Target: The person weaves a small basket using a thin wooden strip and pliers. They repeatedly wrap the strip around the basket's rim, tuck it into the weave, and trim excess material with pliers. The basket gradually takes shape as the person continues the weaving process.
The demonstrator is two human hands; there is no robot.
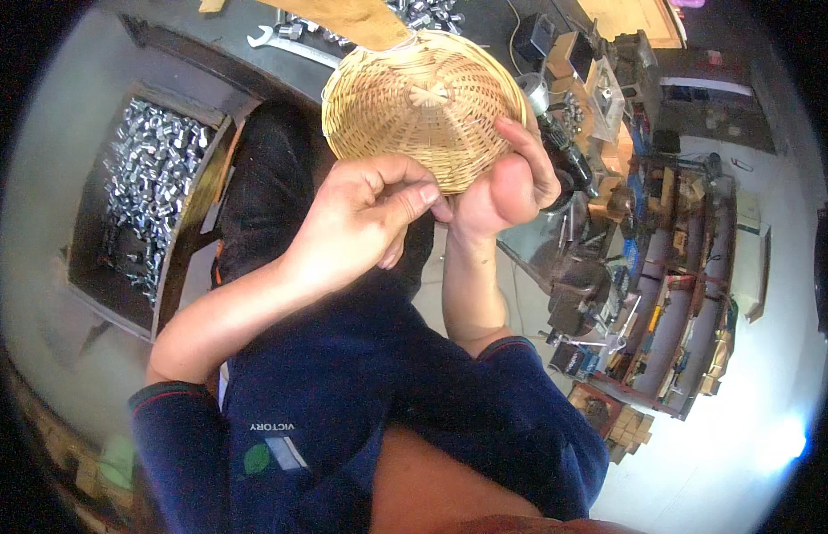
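Note:
A round, shallow wicker basket of pale yellow strands is tipped so that its woven inside faces me. My right hand grips its near right edge, fingers bent up against the side. At the near rim, my left hand is closed in a pinch, thumb against forefinger, close to the right hand. Whatever lies between those left fingertips is too small or hidden to make out. Just beyond the basket, a tan flat piece overlaps its far edge.
A dark table lies ahead, with a combination wrench and loose metal fittings. To the left stands a bin of shiny metal fittings. A cluttered bench and a shelf rack with tools line the right.

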